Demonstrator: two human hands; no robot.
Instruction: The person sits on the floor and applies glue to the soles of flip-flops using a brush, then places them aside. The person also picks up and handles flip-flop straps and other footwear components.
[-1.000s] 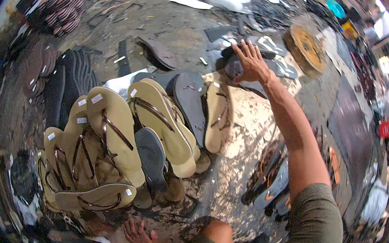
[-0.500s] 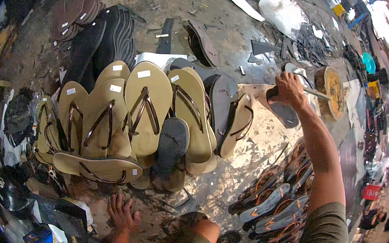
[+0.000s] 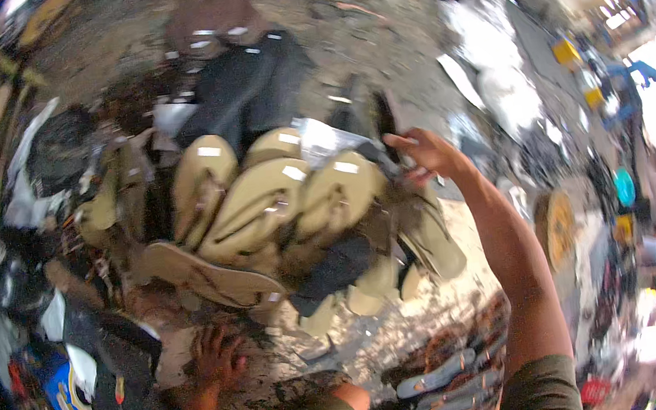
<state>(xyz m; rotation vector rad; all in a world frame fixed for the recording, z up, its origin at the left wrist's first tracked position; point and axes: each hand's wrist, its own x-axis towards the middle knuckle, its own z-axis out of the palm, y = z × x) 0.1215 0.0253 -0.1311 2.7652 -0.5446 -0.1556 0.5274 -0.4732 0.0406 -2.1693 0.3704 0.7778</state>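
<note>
- Several tan thong sandals lay in an overlapping cluster, centre of view.
- The right hand, at the cluster's upper right, was just beside a dark sole; blur prevented telling whether it gripped anything.
- The left hand was open, fingers loosely spread, below the cluster.
- A charcoal slab lay against the cluster's lower part.
- Grey sandals lay left of the right forearm; black soles lay beyond the cluster.
</note>
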